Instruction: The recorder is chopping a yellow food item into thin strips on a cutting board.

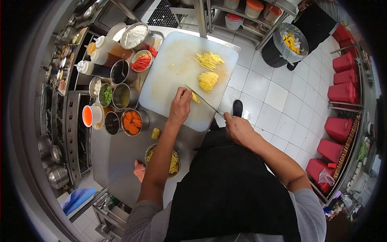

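Observation:
My right hand [240, 128] grips the handle of a kitchen knife [203, 101], whose blade crosses the white cutting board [160, 78]. Beside the blade, the curled fingers of my left hand [180, 104] hold a peeled yellow piece of produce [195, 97] against the board. A stack of thin yellow slices [208, 81] lies beyond the knife. Farther up the board is a pile of yellow strips [209, 61]. Another yellow chunk [155, 133] rests on the steel table, near a bowl of yellow shreds [174, 165] partly hidden under my left forearm.
Left of the board stand steel containers, including sliced carrots [132, 122], red pepper strips [141, 62] and white powder [136, 36], plus squeeze bottles [104, 56]. A pink cloth [139, 170] lies by the bowl. A lined bin [276, 51] and another person [316, 25] are at upper right.

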Available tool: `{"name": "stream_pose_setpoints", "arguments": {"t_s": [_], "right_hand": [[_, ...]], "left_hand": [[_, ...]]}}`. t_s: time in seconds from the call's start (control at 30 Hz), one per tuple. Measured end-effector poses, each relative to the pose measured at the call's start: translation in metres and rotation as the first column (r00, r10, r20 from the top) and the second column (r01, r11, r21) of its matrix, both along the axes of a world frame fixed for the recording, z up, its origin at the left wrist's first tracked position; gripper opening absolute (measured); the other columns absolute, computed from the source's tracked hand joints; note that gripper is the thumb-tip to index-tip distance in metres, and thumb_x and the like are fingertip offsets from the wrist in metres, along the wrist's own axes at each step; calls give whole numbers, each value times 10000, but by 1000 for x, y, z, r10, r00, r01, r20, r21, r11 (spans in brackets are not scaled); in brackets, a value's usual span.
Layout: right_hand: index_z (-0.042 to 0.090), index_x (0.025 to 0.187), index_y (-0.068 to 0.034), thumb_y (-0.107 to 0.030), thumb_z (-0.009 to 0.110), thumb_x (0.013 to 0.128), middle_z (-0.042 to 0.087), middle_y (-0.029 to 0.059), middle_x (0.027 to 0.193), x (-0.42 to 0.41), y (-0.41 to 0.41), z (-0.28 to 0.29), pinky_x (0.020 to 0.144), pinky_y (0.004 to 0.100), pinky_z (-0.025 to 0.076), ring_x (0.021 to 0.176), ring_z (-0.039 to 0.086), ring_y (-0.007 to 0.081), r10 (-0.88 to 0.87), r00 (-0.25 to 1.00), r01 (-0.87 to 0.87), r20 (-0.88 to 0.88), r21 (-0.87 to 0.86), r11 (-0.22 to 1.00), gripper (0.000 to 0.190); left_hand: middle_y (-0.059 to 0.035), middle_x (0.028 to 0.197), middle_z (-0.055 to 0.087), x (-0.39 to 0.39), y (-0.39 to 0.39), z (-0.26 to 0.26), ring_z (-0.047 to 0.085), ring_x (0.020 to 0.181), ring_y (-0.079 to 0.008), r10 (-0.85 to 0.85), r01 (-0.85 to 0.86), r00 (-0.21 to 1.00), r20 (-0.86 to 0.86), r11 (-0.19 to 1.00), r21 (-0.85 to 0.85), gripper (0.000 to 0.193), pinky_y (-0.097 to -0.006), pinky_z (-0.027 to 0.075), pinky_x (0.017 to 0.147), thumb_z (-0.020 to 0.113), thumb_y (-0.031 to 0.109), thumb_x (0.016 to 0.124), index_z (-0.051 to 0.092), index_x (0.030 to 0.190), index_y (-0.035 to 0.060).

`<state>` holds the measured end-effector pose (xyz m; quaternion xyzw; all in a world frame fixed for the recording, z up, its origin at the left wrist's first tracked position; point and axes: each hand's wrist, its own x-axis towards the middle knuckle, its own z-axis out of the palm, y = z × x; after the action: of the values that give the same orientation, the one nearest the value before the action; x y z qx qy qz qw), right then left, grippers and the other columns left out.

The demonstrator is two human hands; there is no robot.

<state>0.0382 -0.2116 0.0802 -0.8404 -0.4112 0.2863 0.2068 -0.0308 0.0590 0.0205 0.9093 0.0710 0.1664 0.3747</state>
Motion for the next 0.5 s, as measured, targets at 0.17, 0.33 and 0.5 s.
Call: {"name": "stream_pose_setpoints", "arguments": {"t_s": [0.17,0.33,0.5], "right_hand": [[500,1237,22,-111,612,978,677,253,834,-7,-8,31,700,562,551,784,688,466,-17,999,18,29,-3,1000,312],[499,1258,31,-105,617,964,685,262,849,-5,-12,23,681,554,560,760,696,463,10,999,-9,32,-35,999,345],[490,1285,45,-93,599,960,695,273,854,-8,-7,14,666,550,572,730,703,462,21,1000,-21,-6,-63,998,371]], "left_hand": [[-178,1115,555,3,-9,-2,646,930,-410,51,-49,998,-36,998,38,116,-502,531,804,589,38,1025,611,1134,6],[-187,1120,557,3,-16,-4,641,932,-415,103,-102,995,-10,995,12,132,-489,533,812,574,43,1036,608,1156,0],[-190,1123,558,-1,-12,-4,638,951,-405,92,-92,996,6,996,2,127,-476,531,829,566,32,1038,610,1149,-11]]}}
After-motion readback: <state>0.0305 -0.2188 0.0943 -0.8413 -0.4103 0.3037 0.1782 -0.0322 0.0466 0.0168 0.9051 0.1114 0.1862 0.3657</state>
